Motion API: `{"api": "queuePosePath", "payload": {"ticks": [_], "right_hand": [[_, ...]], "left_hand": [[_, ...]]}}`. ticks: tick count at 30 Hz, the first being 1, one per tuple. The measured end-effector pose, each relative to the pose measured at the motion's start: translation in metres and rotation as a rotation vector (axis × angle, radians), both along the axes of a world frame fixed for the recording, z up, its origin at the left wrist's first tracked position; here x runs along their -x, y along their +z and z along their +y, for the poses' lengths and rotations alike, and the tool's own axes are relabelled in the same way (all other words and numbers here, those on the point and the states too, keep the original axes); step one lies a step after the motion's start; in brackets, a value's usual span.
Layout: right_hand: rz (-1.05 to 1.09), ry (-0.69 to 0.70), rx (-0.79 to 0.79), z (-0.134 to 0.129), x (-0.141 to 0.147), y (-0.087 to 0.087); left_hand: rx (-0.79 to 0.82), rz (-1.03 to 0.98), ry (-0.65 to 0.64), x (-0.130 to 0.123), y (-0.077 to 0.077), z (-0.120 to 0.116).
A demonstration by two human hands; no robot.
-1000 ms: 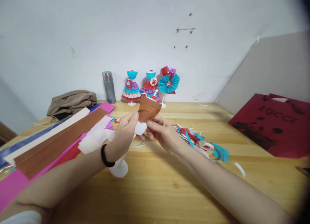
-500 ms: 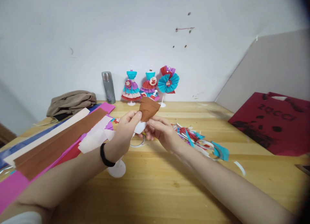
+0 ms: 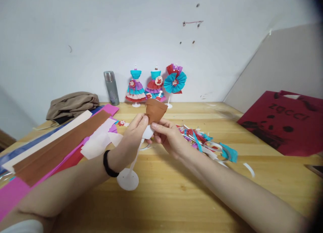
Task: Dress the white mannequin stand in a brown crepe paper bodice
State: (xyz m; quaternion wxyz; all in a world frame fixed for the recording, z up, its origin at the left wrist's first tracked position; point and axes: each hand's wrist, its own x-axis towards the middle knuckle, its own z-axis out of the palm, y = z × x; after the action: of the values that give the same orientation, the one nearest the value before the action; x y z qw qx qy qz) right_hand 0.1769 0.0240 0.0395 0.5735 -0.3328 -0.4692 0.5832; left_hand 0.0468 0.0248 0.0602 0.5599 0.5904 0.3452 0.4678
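Between my hands is a small white mannequin [image 3: 147, 132] on a stand, tilted so its round base [image 3: 128, 180] shows below my left wrist. Brown crepe paper [image 3: 155, 111] wraps the mannequin's upper body. My left hand [image 3: 133, 132] grips its left side, thumb pressed on the lower edge of the brown paper. On the other side, my right hand [image 3: 168, 136] pinches the paper's lower edge at the waist, fingers partly behind the white body.
Crepe paper strips [image 3: 63, 145] lie at left beside a brown cloth [image 3: 73, 107]. Behind stand a flask [image 3: 111, 88] and several dressed mannequins [image 3: 135, 86]. Paper scraps [image 3: 196, 139], a tape roll [image 3: 226, 152] and a red bag [image 3: 282, 125] are at right.
The mannequin's stand has swung slightly, so more of its pole and base shows under my left hand. My right fingers have shifted a little along the waist. The view has tilted slightly down.
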Motion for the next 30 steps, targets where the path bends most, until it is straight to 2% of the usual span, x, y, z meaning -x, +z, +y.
{"api": "queuePosePath", "payload": {"ticks": [12,15,20,26,30], "right_hand": [[-0.027,0.027,-0.062,-0.001,-0.003,-0.001],[-0.07,0.013,-0.085,-0.001,-0.003,-0.002],[-0.014,-0.028,-0.013,0.001,-0.001,-0.005],[-0.014,-0.032,-0.061,0.001,0.001,-0.004],[-0.036,-0.048,-0.065,0.0,0.001,-0.005]], "left_hand": [[-0.074,0.008,-0.01,-0.002,0.0,0.003],[-0.095,0.047,0.038,-0.004,-0.003,0.005],[-0.142,0.092,0.074,-0.004,-0.01,0.007],[-0.117,-0.008,0.009,-0.003,-0.007,0.003],[-0.053,-0.005,0.024,-0.004,-0.003,0.002]]}}
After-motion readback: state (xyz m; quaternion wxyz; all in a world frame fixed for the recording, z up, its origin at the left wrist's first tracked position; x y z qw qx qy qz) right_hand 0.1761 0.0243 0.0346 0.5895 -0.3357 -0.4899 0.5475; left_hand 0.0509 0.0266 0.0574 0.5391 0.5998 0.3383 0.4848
